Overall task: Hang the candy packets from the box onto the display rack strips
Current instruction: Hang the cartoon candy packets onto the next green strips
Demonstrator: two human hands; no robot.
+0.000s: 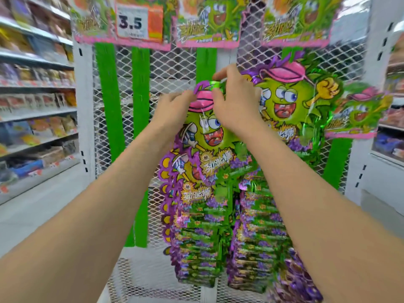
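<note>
L edge: store shelves w/ snack bags, blurred. Next a white post, then the mesh panel carrying green strips. The bare strip and the one left of it hold nothing. Price tag "3.5" up top, among header cards.

Centre: left hand, fingers curled onto top-left edge of top packet, by the pink cap print. Looks like a pinch; tips partly hidden. Pkt sits high on centre strip, above a full overlapped column of hung packets. Right hand pinches the pkt's top tab, thumb raised, fingers bent over the hang-hole area. Hole and hook hidden.

R: second column hung, far strip beyond. Box not in view.

Handling (judgement): foil pouch, so light, soft, crinkly, slick. Body would prob. buckle if pushed. Best held at the stiffer sealed top, either side of the hole, as now, so the tab stays flat for the hook. Tugging risks tearing the hole.
</note>
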